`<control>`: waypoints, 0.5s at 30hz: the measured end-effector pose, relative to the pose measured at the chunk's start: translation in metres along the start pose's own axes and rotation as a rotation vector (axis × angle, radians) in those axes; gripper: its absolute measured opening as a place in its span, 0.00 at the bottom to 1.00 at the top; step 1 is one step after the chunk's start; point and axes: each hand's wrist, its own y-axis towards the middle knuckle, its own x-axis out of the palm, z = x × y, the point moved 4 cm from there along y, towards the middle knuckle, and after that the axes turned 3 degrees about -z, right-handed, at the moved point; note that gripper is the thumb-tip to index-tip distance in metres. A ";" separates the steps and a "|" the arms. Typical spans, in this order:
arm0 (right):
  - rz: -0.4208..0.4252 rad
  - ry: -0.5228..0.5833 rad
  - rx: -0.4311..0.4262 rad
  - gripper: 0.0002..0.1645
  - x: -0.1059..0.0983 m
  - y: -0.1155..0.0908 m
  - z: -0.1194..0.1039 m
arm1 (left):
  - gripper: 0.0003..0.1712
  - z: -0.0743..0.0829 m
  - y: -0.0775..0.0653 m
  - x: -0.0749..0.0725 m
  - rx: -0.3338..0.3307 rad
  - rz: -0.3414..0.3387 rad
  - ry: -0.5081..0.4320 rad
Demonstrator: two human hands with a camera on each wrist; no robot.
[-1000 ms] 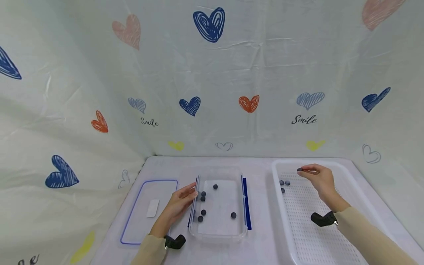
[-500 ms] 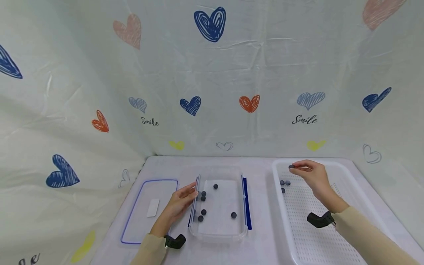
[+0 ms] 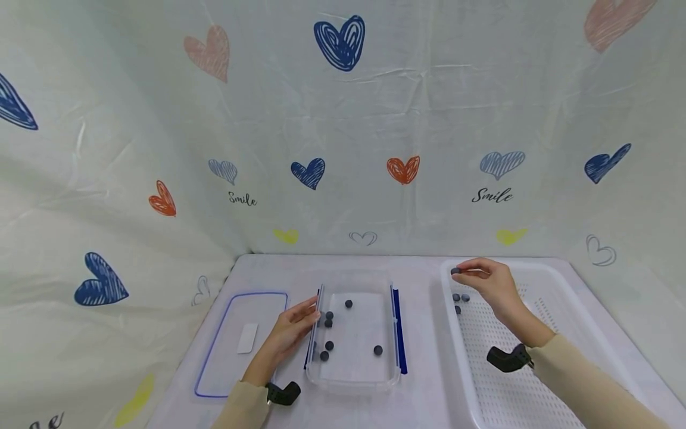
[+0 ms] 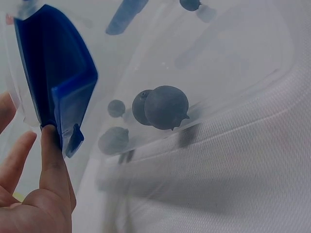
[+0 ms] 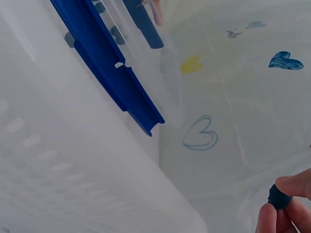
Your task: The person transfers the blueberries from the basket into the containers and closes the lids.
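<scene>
My right hand (image 3: 492, 288) pinches a blueberry (image 5: 280, 196) between thumb and fingertips, above the far left rim of the white perforated basket (image 3: 467, 381). Just below it, several blueberries (image 3: 465, 298) lie inside the basket by its left wall. My left hand (image 3: 292, 329) touches the left side of the clear plastic container (image 3: 354, 383), fingers nearly straight. In the left wrist view, one fingertip meets the blue latch (image 4: 73, 82) of that side. Several blueberries (image 4: 166, 108) are spread over the container's floor, mostly along its left wall.
A clear lid with a blue edge (image 3: 214, 333) lies left of the container, a small white rectangle (image 3: 247, 338) within its outline. The container's other blue latch (image 3: 399, 330) hangs out on the right, facing the basket. A heart-printed curtain (image 3: 343, 119) stands behind the table.
My right hand has moved left over the basket with the blueberry, from well inside it to the left rim. My left hand and the container have stayed put.
</scene>
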 end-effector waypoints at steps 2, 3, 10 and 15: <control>-0.015 0.014 -0.005 0.23 0.004 0.000 -0.002 | 0.31 0.000 0.000 0.000 -0.001 -0.001 -0.002; -0.021 0.019 -0.007 0.23 0.005 0.001 -0.003 | 0.31 0.000 0.000 0.000 -0.002 -0.002 0.000; -0.068 0.044 -0.014 0.21 0.022 0.000 -0.010 | 0.32 0.001 -0.001 0.000 -0.004 -0.001 -0.007; -0.091 0.034 -0.015 0.20 0.034 0.000 -0.013 | 0.32 0.000 -0.001 0.000 -0.004 0.000 -0.014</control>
